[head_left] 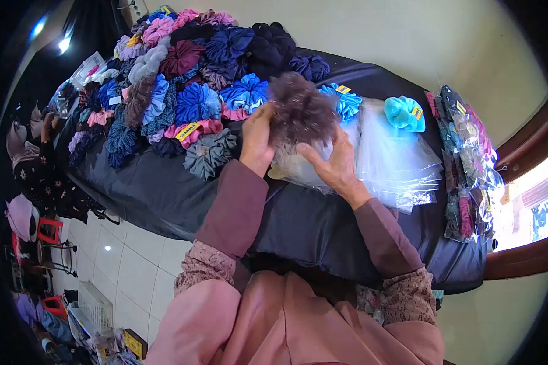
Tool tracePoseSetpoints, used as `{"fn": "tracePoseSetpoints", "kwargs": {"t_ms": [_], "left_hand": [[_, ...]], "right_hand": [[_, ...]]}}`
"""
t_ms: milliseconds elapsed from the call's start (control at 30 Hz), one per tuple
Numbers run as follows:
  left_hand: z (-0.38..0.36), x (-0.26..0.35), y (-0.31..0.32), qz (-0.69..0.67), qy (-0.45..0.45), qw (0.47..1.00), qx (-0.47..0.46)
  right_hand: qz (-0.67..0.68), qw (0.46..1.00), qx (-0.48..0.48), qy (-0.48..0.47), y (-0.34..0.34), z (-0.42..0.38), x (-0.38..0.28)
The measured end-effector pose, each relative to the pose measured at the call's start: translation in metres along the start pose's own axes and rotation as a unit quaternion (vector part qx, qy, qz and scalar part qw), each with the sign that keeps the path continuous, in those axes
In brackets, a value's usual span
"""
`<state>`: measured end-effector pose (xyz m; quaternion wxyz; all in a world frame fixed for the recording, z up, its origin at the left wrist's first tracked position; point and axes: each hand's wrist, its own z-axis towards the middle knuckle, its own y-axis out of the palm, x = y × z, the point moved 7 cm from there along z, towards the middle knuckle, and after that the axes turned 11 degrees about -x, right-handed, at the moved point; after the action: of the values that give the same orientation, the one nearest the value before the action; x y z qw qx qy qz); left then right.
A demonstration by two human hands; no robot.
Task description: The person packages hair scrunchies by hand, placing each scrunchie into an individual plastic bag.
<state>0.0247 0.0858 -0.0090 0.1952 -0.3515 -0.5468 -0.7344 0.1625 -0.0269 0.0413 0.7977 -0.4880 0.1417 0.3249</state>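
Fuzzy scrunchie (299, 109) gripped by left hand (257, 141), right hand (333, 163); dark-clothed table (164, 194), tiled floor (128, 255).

heap of colourful scrunchies (182, 79), teal scrunchie (404, 113), packed bags (469, 152) on dark table (323, 225)

I see small yellow paper tags on the pink fabric scrunchie (192, 131), the blue ruffled scrunchie (342, 100) and the turquoise fluffy scrunchie (405, 114). Their dark print is too small for me to read.
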Motion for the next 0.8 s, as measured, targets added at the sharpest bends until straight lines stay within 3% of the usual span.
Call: {"fn": "tracePoseSetpoints", "kwargs": {"t_ms": [33,100,167,233,300,333,400,567,633,700,733,800], "left_hand": [[-0.006,-0.007,0.004,0.022,-0.019,1.0,-0.003],[-0.011,-0.013,0.011,0.044,-0.04,0.998,-0.005],[-0.014,-0.02,0.024,-0.018,-0.096,0.994,-0.048],[-0.02,-0.011,0.04,-0.031,-0.101,0.99,-0.093],[-0.025,-0.007,0.053,-0.048,-0.111,0.984,-0.134],[-0.025,-0.01,0.052,-0.048,-0.112,0.983,-0.135],[-0.022,-0.01,0.046,0.087,-0.082,0.984,-0.132],[-0.022,-0.013,0.045,0.068,-0.09,0.984,-0.137],[-0.024,-0.016,0.047,0.084,-0.093,0.982,-0.14],[-0.026,-0.022,0.049,0.107,-0.103,0.978,-0.147],[-0.028,-0.023,0.051,0.107,-0.103,0.978,-0.148],[-0.032,-0.026,0.059,0.098,-0.114,0.973,-0.173]], "right_hand": [[0.14,0.99,0.02,0.024,0.003,-0.001,0.007],[0.41,0.908,0.058,0.071,0.014,-0.003,0.022],[0.442,0.89,0.074,0.079,0.013,-0.003,0.026],[0.502,0.853,0.082,0.114,0.015,-0.004,0.036],[0.507,0.85,0.087,0.118,0.013,-0.005,0.038],[0.516,0.845,0.057,0.13,0.015,-0.005,0.038],[0.525,0.839,0.027,0.143,0.017,-0.008,0.041],[0.587,0.8,0.095,0.08,-0.006,-0.015,0.036],[0.551,0.825,0.085,0.092,-0.015,-0.02,0.033],[0.343,0.932,0.095,0.072,-0.029,-0.023,0.024],[0.145,0.985,0.099,-0.009,-0.038,-0.021,0.015],[0.097,0.99,0.091,-0.045,-0.039,-0.021,0.001]]}}
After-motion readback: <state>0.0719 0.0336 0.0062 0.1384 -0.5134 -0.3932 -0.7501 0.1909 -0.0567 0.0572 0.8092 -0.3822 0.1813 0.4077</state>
